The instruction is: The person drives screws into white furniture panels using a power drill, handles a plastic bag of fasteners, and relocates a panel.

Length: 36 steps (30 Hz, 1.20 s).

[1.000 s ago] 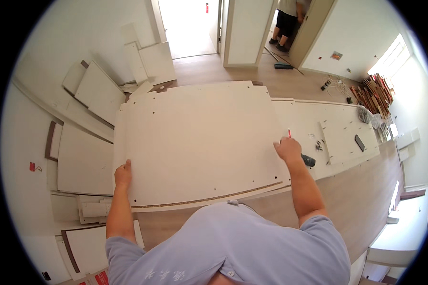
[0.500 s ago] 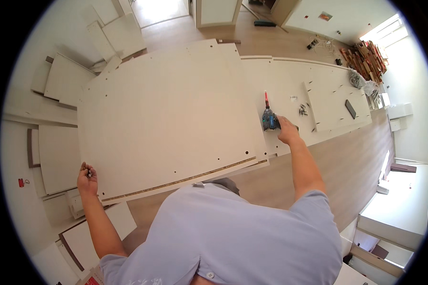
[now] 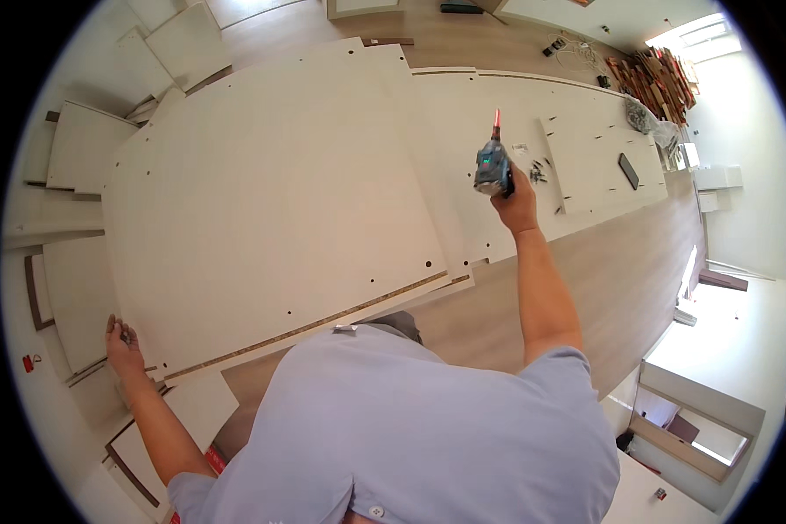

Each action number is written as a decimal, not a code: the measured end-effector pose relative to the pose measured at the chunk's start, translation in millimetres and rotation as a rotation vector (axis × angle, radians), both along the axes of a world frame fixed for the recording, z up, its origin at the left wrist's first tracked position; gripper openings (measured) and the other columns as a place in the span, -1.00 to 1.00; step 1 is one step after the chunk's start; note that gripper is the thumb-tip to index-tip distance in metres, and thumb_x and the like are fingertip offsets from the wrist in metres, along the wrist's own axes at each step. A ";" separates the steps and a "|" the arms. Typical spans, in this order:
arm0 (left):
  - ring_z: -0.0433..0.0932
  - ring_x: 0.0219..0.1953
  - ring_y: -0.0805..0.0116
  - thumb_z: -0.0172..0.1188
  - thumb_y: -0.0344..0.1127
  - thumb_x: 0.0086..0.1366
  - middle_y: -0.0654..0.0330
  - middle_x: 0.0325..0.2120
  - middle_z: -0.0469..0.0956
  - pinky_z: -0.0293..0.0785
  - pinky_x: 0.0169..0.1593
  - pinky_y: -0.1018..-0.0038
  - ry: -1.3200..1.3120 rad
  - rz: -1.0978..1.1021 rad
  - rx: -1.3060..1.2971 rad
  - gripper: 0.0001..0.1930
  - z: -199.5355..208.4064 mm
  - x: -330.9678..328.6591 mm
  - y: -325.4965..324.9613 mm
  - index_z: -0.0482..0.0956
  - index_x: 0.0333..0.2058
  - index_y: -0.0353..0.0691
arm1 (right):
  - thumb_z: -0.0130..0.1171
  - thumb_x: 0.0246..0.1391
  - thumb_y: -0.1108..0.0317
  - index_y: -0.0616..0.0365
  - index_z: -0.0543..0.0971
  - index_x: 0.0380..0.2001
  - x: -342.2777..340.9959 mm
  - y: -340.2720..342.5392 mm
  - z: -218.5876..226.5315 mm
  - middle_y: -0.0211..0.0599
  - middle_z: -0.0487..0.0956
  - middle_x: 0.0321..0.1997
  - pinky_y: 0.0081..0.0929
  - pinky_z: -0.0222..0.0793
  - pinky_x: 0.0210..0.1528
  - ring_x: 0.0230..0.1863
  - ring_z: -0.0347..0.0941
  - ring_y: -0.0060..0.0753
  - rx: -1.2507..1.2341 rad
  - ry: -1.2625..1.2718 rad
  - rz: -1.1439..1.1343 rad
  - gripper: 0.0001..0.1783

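My right hand (image 3: 517, 205) is wrapped round the handle of a dark blue cordless drill (image 3: 492, 166), held up over the right-hand panels. A long bit with a red part (image 3: 498, 122) points away from me. My left hand (image 3: 124, 344) is beside the near left corner of a large white panel (image 3: 271, 192), fingers curled round something small and dark that I cannot make out. Along the panel's near side runs a row of dark holes and a brown strip (image 3: 314, 327).
A smaller white board (image 3: 594, 157) with pegs in it lies at the right, a dark flat phone-like slab (image 3: 628, 171) on top. Loose dark fittings (image 3: 539, 172) lie beside it. More white panels (image 3: 92, 144) lean at the left. Wooden strips (image 3: 659, 86) are piled far right.
My right hand has lifted the drill and turned its back end more toward me. My left hand has shifted slightly left and down in view. The whole view has shifted.
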<state>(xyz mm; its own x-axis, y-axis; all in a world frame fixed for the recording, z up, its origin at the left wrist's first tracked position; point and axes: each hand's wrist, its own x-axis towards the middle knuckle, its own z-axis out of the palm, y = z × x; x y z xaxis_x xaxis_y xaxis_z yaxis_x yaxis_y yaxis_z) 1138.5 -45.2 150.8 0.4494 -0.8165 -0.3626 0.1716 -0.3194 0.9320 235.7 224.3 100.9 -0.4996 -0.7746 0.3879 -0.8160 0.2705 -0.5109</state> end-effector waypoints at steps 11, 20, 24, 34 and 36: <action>0.43 -0.35 0.42 0.04 0.16 0.56 0.22 -0.39 0.53 0.44 -0.20 0.39 -0.565 -0.593 0.209 -0.41 -19.0 -15.6 -44.8 0.65 0.00 -0.37 | 0.23 0.41 0.17 0.33 0.54 0.21 223.1 -124.7 161.6 -0.14 0.72 0.02 -0.41 0.59 -0.15 -0.21 0.66 -0.39 0.080 -1.205 0.518 -0.50; 0.68 0.03 -0.02 0.21 0.35 0.40 -0.27 -0.06 0.68 0.55 0.14 0.22 -0.610 -0.715 0.114 -0.08 -18.0 -33.8 -39.0 0.53 0.09 -0.69 | 0.19 0.44 0.14 0.27 0.56 0.10 446.5 -307.6 164.9 -0.21 0.68 -0.11 -0.35 0.59 -0.26 -0.32 0.60 -0.36 0.319 -1.323 0.467 -0.60; 0.68 0.05 -0.06 0.21 0.35 0.40 -0.28 -0.05 0.68 0.56 0.14 0.20 -0.525 -0.775 0.133 -0.08 4.4 -42.3 -33.9 0.52 0.10 -0.69 | 0.21 0.41 0.16 0.30 0.56 0.07 482.5 -355.4 183.4 -0.21 0.68 -0.16 -0.31 0.60 -0.26 -0.34 0.61 -0.33 0.378 -1.175 0.482 -0.60; 0.70 -0.08 -0.08 0.22 0.33 0.40 -0.22 -0.18 0.70 0.58 0.05 0.17 -0.559 -0.785 0.110 -0.20 13.1 -38.5 -31.7 0.61 -0.07 -0.56 | 0.25 0.34 0.11 0.25 0.66 -0.16 530.0 -444.9 257.4 -0.26 0.70 -0.31 -0.27 0.56 -0.25 -0.37 0.64 -0.32 0.783 -0.375 0.531 -0.64; 0.70 -0.10 -0.06 0.24 0.31 0.40 -0.20 -0.20 0.71 0.59 0.03 0.18 -0.572 -0.782 0.130 -0.23 23.8 -38.5 -30.4 0.62 -0.08 -0.53 | 0.24 0.34 0.10 0.24 0.66 -0.16 536.3 -448.2 259.2 -0.27 0.70 -0.31 -0.29 0.55 -0.24 -0.37 0.64 -0.34 0.783 -0.339 0.549 -0.64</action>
